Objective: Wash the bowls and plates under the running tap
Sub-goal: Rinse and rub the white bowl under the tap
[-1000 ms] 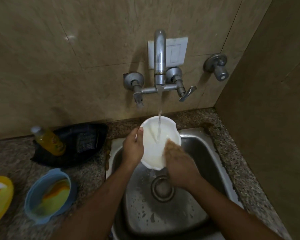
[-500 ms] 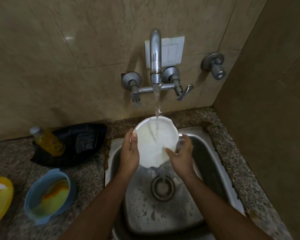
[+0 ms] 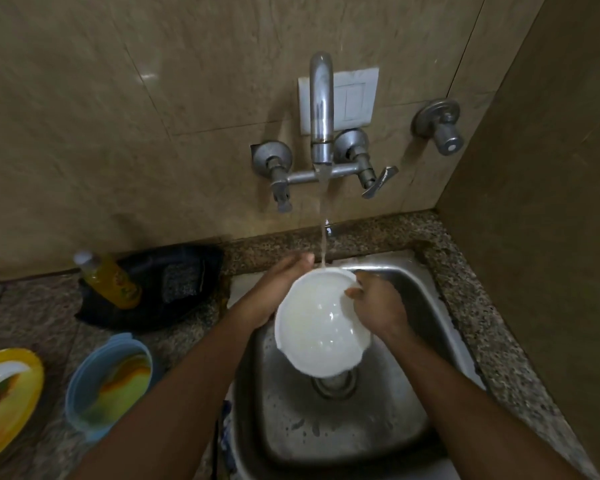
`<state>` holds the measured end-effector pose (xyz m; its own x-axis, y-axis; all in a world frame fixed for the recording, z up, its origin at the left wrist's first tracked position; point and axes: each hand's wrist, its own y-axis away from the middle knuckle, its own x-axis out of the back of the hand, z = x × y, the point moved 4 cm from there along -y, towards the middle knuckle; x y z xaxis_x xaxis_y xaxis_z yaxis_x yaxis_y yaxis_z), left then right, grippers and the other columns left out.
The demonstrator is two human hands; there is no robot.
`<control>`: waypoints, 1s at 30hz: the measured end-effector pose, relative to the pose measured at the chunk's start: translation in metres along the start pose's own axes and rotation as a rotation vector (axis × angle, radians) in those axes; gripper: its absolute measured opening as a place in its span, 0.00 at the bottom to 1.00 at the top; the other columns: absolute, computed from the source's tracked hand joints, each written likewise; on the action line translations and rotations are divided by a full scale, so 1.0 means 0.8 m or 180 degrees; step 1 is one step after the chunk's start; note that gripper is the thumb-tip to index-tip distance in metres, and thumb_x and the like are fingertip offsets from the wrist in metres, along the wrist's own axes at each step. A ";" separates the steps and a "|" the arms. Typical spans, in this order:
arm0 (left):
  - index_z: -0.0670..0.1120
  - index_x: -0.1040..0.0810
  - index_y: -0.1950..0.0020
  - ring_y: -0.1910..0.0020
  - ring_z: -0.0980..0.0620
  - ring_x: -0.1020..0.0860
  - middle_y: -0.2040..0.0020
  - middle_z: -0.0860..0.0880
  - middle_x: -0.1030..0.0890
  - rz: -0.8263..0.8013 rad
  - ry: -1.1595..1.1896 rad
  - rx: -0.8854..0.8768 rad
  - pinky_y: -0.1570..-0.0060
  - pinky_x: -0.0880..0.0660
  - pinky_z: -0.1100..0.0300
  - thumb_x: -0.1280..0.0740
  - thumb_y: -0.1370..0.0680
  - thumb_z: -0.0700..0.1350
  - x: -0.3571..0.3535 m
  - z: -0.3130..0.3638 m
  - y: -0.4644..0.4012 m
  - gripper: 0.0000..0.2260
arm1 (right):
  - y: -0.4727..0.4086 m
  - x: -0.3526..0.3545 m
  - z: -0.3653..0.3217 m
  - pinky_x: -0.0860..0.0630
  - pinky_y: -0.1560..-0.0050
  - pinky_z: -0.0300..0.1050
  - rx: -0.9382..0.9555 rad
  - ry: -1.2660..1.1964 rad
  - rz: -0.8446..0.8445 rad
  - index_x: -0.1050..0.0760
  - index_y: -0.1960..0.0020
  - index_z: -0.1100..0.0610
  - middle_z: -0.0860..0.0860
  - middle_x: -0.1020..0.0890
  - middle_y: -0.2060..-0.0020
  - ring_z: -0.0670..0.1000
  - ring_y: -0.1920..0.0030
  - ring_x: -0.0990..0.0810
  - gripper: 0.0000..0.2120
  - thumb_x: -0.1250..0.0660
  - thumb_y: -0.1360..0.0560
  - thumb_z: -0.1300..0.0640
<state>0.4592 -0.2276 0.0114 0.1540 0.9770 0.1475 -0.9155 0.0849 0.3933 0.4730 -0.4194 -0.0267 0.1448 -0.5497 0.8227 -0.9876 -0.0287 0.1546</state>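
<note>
The white bowl is over the sink, right under the tap — water lands on its rim at 12 o'clock. The left hand cups it from 10 o'clock. The right hand pinches the rim at 2 o'clock. It looks light, stiff and slippery — best held by the rim.

Sink basin below lies open — tap overhead, side wall crowding right.

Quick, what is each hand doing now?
Left hand: holds the white bowl from behind.
Right hand: grips the bowl's rim.
</note>
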 end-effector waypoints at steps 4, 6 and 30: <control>0.58 0.20 0.38 0.37 0.55 0.23 0.37 0.56 0.20 0.0037 -0.0240 0.0356 0.30 0.32 0.48 0.36 0.38 0.78 -0.009 -0.036 -0.014 0.36 | -0.005 0.001 -0.014 0.24 0.41 0.51 0.0204 0.0277 -0.0069 0.24 0.36 0.51 0.52 0.16 0.46 0.53 0.44 0.19 0.14 0.36 0.21 0.53; 0.60 0.21 0.38 0.38 0.54 0.23 0.38 0.56 0.19 0.0082 -0.0160 0.0506 0.31 0.31 0.48 0.36 0.35 0.76 -0.012 -0.048 -0.008 0.32 | -0.006 0.000 -0.012 0.23 0.42 0.49 0.0148 0.0267 0.0002 0.23 0.37 0.50 0.51 0.16 0.48 0.52 0.45 0.19 0.13 0.36 0.21 0.53; 0.47 0.20 0.41 0.47 0.45 0.17 0.47 0.45 0.15 0.0608 0.0919 0.0503 0.41 0.23 0.46 0.39 0.18 0.51 -0.012 -0.041 -0.022 0.13 | 0.045 -0.034 -0.046 0.59 0.22 0.52 0.1700 0.1337 -0.0732 0.60 0.20 0.55 0.50 0.60 0.22 0.53 0.21 0.60 0.38 0.64 0.24 0.35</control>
<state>0.4618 -0.2319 -0.0264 -0.1458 0.9891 -0.0213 -0.8455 -0.1134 0.5218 0.4357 -0.3746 -0.0230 0.2583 -0.1158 0.9591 -0.8087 -0.5689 0.1491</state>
